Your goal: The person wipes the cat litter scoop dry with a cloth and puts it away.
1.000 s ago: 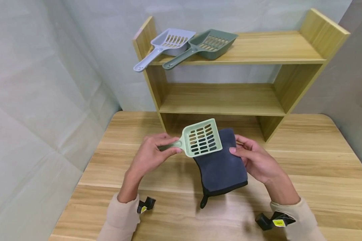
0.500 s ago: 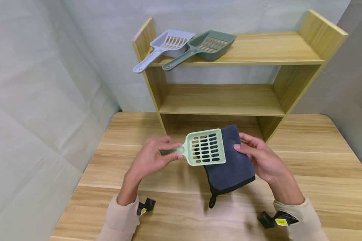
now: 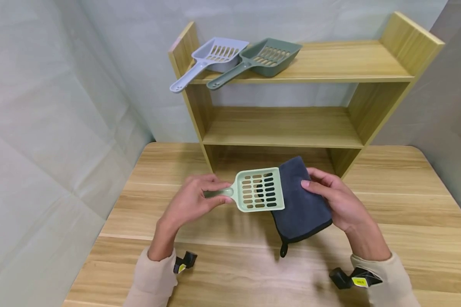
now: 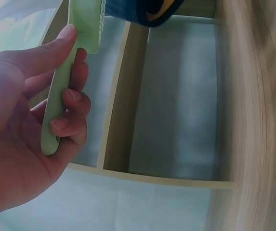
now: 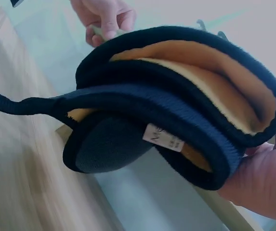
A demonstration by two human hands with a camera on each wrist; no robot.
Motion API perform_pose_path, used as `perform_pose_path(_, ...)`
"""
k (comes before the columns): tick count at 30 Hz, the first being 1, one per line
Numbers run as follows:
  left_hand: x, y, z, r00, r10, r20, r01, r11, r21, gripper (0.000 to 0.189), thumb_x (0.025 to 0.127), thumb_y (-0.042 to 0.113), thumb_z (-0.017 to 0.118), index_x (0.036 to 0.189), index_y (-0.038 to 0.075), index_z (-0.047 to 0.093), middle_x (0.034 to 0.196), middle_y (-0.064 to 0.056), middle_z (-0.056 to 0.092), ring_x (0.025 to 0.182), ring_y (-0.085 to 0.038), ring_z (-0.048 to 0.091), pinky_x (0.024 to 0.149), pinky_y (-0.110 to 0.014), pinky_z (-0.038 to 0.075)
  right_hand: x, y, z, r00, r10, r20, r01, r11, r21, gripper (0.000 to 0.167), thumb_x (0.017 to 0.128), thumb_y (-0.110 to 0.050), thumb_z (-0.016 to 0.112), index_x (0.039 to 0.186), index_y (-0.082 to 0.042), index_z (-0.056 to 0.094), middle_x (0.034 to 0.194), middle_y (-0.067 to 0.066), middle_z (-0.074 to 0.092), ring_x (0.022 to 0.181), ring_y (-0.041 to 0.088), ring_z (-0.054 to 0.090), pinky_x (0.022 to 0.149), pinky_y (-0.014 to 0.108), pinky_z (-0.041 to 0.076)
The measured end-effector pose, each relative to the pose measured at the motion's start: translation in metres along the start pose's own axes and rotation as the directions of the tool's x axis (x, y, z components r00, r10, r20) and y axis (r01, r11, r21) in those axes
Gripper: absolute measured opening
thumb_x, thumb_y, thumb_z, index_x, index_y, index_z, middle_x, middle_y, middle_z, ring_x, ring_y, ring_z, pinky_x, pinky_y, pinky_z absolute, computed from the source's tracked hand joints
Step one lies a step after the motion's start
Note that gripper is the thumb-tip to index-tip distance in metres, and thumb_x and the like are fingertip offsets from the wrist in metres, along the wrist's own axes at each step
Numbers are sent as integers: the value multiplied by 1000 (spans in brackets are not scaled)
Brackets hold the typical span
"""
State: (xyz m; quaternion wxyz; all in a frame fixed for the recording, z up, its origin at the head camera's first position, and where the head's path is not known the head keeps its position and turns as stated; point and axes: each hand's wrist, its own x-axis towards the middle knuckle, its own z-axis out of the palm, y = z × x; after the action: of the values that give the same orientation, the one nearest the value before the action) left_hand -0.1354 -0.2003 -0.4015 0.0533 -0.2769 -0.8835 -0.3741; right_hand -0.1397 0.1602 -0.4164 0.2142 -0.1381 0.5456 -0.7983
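A pale green slotted litter scoop is held level over the table by my left hand. In the left wrist view its handle lies between thumb and curled fingers. My right hand grips a folded dark blue cloth with black edging and a hanging loop, thumb on top. The right wrist view shows the cloth's layers, orange inside, with a small white label. In the head view the scoop's far edge overlaps the cloth's left side.
Behind the hands stands a wooden shelf unit on the wooden table. On its top board lie a lavender litter scoop and a dark green one, handles jutting over the front edge. Pale sheeting hangs around the table.
The cloth has moved right and turned slightly with my right hand, so less of it lies behind the scoop. The green scoop has dipped toward me and levelled out.
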Motion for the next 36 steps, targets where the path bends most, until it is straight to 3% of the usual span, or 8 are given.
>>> perform_pose_path(8, 0, 2, 3, 995, 84, 53, -82, 995, -54, 36, 82, 14, 93, 117, 9, 84, 89, 3, 78, 72, -6, 56, 62, -23, 46, -1, -1, -1, 993, -74, -87, 56, 978, -200, 30, 108, -3, 60, 129, -20, 73, 112, 0, 71, 92, 15, 75, 74, 34, 65)
perform_pose_path(11, 1, 4, 5, 991, 102, 90, -97, 993, -60, 36, 83, 16, 93, 118, 11, 84, 89, 5, 77, 73, -5, 55, 63, -23, 46, -2, -1, 1, 986, -127, -112, 73, 917, -391, 30, 107, -6, 64, 135, -15, 71, 114, -6, 73, 96, 12, 72, 78, 29, 63)
perform_pose_path(15, 3, 4, 9, 985, 115, 128, -109, 992, -57, 37, 84, 13, 92, 119, 9, 83, 89, 4, 76, 75, -5, 54, 65, -23, 48, -2, -1, 4, 973, -201, -113, 91, 786, -612, 34, 105, -8, 68, 139, -5, 69, 115, -13, 74, 98, 8, 70, 81, 23, 60)
perform_pose_path(19, 4, 5, 14, 978, 130, 160, -122, 991, -60, 38, 84, 11, 92, 120, 8, 83, 88, 4, 75, 75, -5, 54, 67, -23, 48, -1, -1, 6, 969, -238, -63, 136, 731, -669, 34, 104, -3, 67, 139, 0, 68, 116, -15, 74, 99, 4, 70, 84, 21, 59)
perform_pose_path(24, 6, 7, 19, 969, 149, 199, -135, 987, -81, 37, 84, 14, 92, 120, 9, 83, 86, 5, 74, 74, -5, 54, 68, -21, 47, 0, 3, 6, 970, -243, -19, 173, 742, -647, 33, 104, 2, 65, 136, 4, 68, 115, -16, 74, 101, 0, 67, 85, 20, 57)
perform_pose_path(30, 6, 8, 24, 956, 161, 246, -135, 984, -117, 33, 86, 19, 91, 117, 10, 84, 84, 8, 69, 75, -3, 53, 68, -21, 48, 2, 7, 7, 977, -210, 45, 197, 792, -577, 34, 104, -5, 68, 134, 13, 64, 118, -14, 75, 106, 6, 68, 88, 20, 56)
perform_pose_path(36, 5, 7, 21, 954, 158, 253, -131, 984, -122, 34, 86, 20, 91, 118, 11, 84, 83, 9, 67, 73, 0, 49, 67, -21, 46, 1, 7, 6, 980, -191, 58, 187, 780, -597, 34, 104, -6, 68, 134, 10, 66, 121, -15, 74, 110, 6, 67, 91, 19, 55)
